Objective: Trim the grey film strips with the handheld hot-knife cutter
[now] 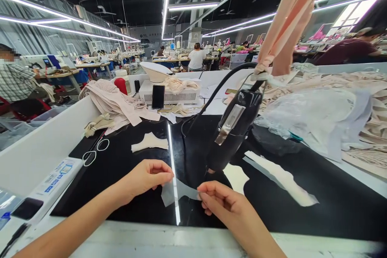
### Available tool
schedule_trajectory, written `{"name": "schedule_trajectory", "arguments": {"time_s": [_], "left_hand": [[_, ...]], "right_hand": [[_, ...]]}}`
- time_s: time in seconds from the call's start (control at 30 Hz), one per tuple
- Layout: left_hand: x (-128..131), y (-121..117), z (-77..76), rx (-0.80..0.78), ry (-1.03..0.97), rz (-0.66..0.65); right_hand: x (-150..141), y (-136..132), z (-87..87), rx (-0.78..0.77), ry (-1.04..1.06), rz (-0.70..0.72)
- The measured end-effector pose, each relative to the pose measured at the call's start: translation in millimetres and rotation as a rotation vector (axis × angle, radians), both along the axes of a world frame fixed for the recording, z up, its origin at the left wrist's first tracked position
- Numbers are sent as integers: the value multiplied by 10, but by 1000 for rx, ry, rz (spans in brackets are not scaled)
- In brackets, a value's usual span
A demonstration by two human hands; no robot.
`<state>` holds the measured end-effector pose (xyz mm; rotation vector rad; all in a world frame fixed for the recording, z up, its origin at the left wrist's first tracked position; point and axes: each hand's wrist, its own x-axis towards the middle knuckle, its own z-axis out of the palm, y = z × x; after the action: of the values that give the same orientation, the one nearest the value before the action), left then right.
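Observation:
Between my two hands is a thin, translucent grey piece of sheet (184, 190), cut with curved edges, just above the black work surface. My left hand (146, 177) is closed in a pinch at its upper left edge. The right end is pinched between the thumb and fingers of my right hand (225, 201). A cream cut fabric piece (150, 142) lies beyond my left hand, and another cream piece (236, 176) lies behind my right hand. Above them hangs a black hand tool (234, 129) with a metal lever and a black cord.
The black mat (302, 161) carries a long cream strip (282, 177) over a grey one at right. Scissors (96, 151) and a white box (57, 179) are at left. Fabric heaps (111, 100) and plastic bags (314, 109) stand behind. Peach strips (290, 20) suspend the tool.

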<state>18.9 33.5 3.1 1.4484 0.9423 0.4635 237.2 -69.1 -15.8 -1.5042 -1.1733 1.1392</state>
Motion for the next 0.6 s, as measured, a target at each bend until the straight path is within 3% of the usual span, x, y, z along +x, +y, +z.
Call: {"name": "schedule_trajectory", "arguments": {"time_s": [0.43, 0.6], "left_hand": [[-46, 34, -3, 13, 62, 27], [-21, 2, -12, 16, 26, -26]], "right_hand": [[-153, -9, 65, 23, 42, 20], [-189, -37, 57, 29, 68, 160]]}}
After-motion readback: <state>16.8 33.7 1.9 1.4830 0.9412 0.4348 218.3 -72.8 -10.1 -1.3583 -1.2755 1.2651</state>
